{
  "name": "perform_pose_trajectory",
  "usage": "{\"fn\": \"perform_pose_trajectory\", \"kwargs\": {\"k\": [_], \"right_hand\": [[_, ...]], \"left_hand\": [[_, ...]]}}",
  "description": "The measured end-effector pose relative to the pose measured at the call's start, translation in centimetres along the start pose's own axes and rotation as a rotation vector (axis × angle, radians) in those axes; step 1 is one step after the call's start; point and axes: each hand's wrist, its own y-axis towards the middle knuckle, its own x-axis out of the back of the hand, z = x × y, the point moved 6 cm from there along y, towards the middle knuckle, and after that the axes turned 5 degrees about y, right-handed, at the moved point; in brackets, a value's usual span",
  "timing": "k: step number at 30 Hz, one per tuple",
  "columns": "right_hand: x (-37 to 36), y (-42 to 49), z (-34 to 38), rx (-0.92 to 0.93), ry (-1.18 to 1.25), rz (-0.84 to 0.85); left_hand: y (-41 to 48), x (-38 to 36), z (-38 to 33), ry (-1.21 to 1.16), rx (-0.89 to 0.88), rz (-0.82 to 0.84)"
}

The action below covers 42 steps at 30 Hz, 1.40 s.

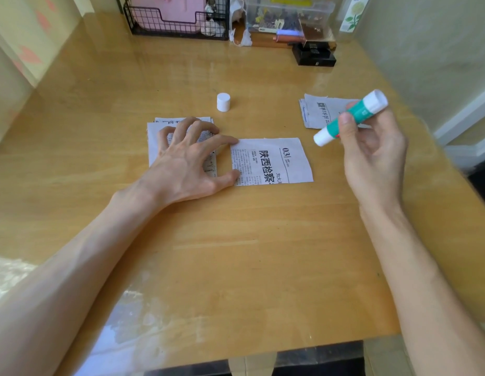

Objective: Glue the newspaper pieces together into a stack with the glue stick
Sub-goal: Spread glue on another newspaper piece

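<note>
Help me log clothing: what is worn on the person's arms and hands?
Nothing visible. The left hand and right hand are bare, with no gloves, rings or watch, and no sleeve shows up to the picture's edge.

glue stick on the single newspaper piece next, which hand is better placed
Right. The right hand holds the uncapped green-and-white glue stick beside the single printed newspaper piece; the left hand touches that piece's edge, steadying it.
</note>
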Motion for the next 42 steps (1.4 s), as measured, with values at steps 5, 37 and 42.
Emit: {"fn": "perform_pose_trajectory", "kwargs": {"k": [5,37,42], "right_hand": [[-2.8,-1.0,0.4,-0.017,0.099,0.213],[-6.8,-3.0,0.5,0.092,-0.249,0.534],[-5.9,-2.7,0.4,0.096,-0.285,0.507]], "left_hand": [[-0.1,0.0,-0.1,-0.006,0.0,-0.005],[0.1,-0.3,0.2,0.016,0.013,-0.003],[0.0,-0.3,0.2,0.01,0.011,0.0]]}}
